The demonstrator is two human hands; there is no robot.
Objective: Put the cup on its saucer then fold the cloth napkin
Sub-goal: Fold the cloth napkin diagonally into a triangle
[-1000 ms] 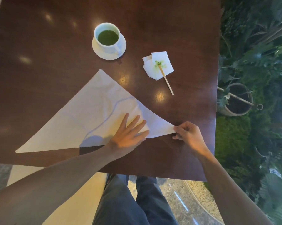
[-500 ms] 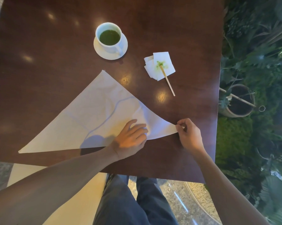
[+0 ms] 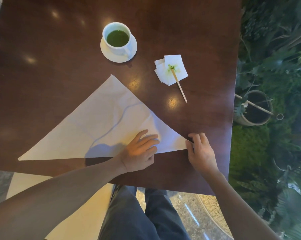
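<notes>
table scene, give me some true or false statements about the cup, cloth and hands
1. The cup stands on its saucer. True.
2. The cup is empty. False: it holds green liquid.
3. The cloth napkin lies as a triangle on the table. True.
4. The right hand is at the napkin's left corner. False: it pinches the right corner.
5. The left hand rests on the napkin. True.
6. The wooden stick sits in the cup. False: its tip lies on paper napkins.

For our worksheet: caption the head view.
White cup on saucer; both hands, left and right, fold a white cloth napkin.
</notes>
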